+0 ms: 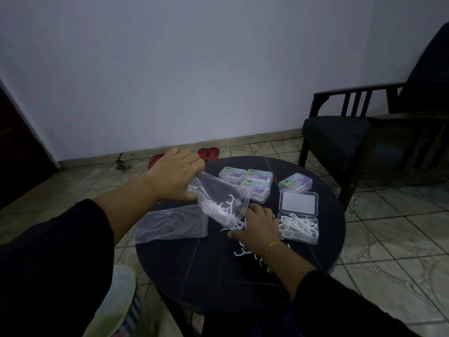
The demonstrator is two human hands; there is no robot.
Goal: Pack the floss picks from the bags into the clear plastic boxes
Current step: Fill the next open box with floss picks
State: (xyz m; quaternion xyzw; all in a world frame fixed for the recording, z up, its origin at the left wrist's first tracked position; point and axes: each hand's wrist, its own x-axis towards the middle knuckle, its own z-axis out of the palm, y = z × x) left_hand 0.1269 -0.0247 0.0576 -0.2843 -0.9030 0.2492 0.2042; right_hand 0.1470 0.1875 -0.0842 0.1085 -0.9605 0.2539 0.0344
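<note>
The left hand (173, 175) pinches the closed far end of a clear bag (220, 201), fingers curled round the plastic, holding it raised and tipped so its mouth hangs down toward the near right; this looks intended to let the floss picks (218, 209) slide out. The right hand (257, 223) rests below the bag mouth on the round dark table (218, 276), fingers bent over a small heap of picks; whether it pinches any cannot be told. More loose picks (243, 251) lie beside the wrist. Just right of that hand an open clear box (298, 227) is partly filled with picks, its lid (298, 202) laid flat on the far side. 1 flat bag (170, 223) lies to the left, seemingly emptied. 4 closed boxes (245, 182) sit at the far side, apparently finished. Judgement: emptying the bag is in progress.
</note>
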